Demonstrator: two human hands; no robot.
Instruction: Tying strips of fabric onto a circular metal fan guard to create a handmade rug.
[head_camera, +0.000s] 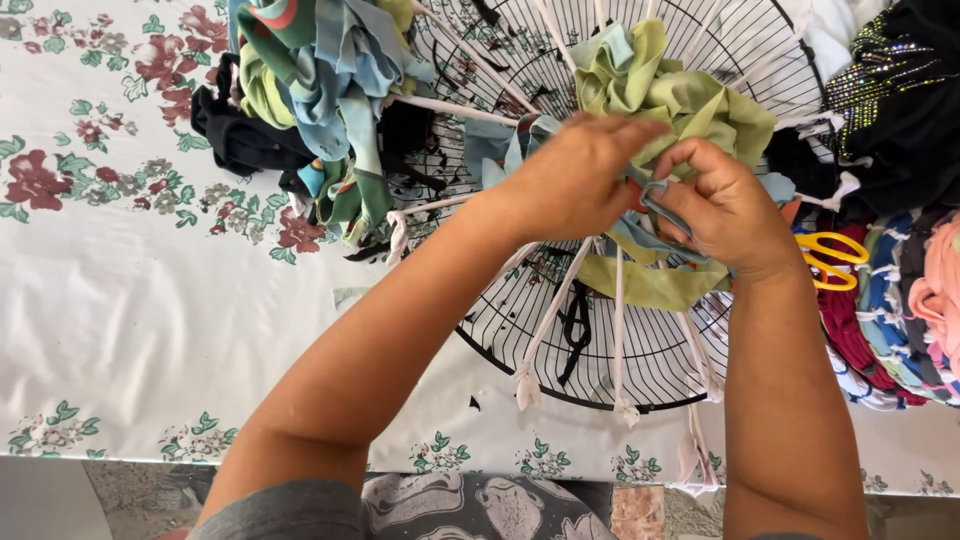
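Bench (150, 300), covered in a white cloth printed with red and green flowers, carrying all items. Far left of the work: a heap of fabric strips (320, 90) in teal, green and pale blue lying over dark cloth, resting against the rim of the grille. Centre: a round black wire fan guard (640, 360) laid flat, with white cloth strips (545, 320) strung outward like spokes and knotted at its edge. Left hand (575, 175), closed, fingers pinching a narrow blue-grey strip (655, 205) near the middle of the guard. Right hand (725, 205), also curled shut, gripping the same strip just beside the left, the two hands touching. Behind and beneath them: a bunch of olive-green fabric (680, 95) already worked in around the hub. Right of the guard: yellow-handled scissors (830, 260), partly hidden by the right wrist, then a multicoloured woven piece (900, 320) and a black sequinned garment (900, 80). Step in hand, by my reading: weaving the strip between the spokes at the centre. The next move likely calls for keeping the strip taut while passing it under a neighbouring spoke without loosening the green bunch.
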